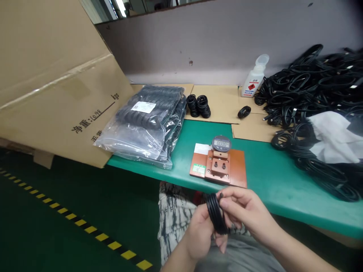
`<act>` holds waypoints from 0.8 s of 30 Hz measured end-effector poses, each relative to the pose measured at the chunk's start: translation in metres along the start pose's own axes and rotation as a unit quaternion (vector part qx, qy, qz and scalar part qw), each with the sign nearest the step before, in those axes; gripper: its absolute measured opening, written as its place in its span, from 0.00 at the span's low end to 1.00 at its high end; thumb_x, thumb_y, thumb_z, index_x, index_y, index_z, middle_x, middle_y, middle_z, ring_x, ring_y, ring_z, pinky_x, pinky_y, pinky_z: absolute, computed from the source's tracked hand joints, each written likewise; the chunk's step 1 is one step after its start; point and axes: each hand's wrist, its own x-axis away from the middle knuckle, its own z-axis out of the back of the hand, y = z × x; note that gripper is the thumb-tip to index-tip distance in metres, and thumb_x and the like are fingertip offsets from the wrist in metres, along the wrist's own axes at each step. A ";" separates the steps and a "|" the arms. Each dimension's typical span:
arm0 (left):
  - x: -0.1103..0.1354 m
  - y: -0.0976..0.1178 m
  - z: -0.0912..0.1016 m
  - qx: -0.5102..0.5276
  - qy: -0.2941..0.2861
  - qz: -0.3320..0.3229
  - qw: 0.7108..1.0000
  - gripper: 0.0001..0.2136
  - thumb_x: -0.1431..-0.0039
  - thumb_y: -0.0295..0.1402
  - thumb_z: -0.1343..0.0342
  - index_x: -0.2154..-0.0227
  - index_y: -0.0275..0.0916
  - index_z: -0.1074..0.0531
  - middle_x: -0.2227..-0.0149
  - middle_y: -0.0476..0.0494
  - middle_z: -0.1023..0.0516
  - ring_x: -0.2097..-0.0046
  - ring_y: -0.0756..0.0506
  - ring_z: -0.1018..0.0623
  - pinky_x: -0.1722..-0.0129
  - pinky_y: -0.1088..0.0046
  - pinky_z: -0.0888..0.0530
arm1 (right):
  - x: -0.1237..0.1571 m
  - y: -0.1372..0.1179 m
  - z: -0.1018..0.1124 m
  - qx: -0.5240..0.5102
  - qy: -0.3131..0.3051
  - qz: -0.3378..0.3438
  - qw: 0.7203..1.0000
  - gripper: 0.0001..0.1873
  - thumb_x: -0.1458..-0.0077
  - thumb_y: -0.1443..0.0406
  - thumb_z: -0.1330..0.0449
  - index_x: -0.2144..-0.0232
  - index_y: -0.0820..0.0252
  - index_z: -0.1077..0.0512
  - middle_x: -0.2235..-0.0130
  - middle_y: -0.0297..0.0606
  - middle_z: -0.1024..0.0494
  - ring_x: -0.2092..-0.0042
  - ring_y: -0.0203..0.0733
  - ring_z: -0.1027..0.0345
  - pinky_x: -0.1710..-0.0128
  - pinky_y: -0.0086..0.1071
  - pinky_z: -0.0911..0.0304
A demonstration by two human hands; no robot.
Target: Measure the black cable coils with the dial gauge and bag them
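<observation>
A black coiled cable [217,214] is held over my lap, just off the table's front edge. My left hand [201,230] wraps round the coil from the left, fingers curled through and beneath it. On its right side my right hand [245,209] pinches a small dark piece between thumb and forefinger, which looks like the cable's end; part of it is hidden by the fingers. Just beyond the hands lies a copper-coloured fixture [220,168] with a round digital gauge [221,143] reading zeros.
Clear bags of coiled cables [147,113] lie at left beside a large cardboard box [56,83]. Several stacked coils [198,105] and a single coil [244,112] sit on cardboard sheets. At right are a white bottle [253,81], a heap of black cables [309,87] and white cloth [334,132].
</observation>
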 end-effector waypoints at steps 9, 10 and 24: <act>0.011 0.019 -0.006 0.071 0.020 -0.087 0.993 0.20 0.34 0.42 0.45 0.43 0.39 0.28 0.59 0.38 0.20 0.60 0.41 0.18 0.69 0.69 0.19 | 0.002 0.005 0.001 -0.002 0.049 0.047 0.998 0.11 0.45 0.58 0.31 0.69 0.60 0.23 0.78 0.33 0.25 0.80 0.34 0.32 0.81 0.26 0.33; 0.014 0.018 -0.006 0.059 0.022 -0.098 0.993 0.21 0.34 0.43 0.46 0.41 0.41 0.30 0.58 0.38 0.20 0.58 0.40 0.19 0.66 0.67 0.19 | 0.003 0.007 0.000 0.002 0.047 0.058 0.997 0.10 0.44 0.59 0.32 0.68 0.59 0.23 0.78 0.32 0.26 0.80 0.35 0.32 0.82 0.27 0.32; 0.022 0.013 -0.008 -0.092 0.090 -0.087 0.988 0.25 0.33 0.47 0.48 0.39 0.38 0.33 0.51 0.33 0.22 0.54 0.38 0.21 0.58 0.64 0.20 | 0.009 0.008 -0.007 0.230 0.020 0.346 0.909 0.20 0.38 0.76 0.45 0.50 0.54 0.23 0.65 0.39 0.25 0.80 0.32 0.32 0.83 0.26 0.32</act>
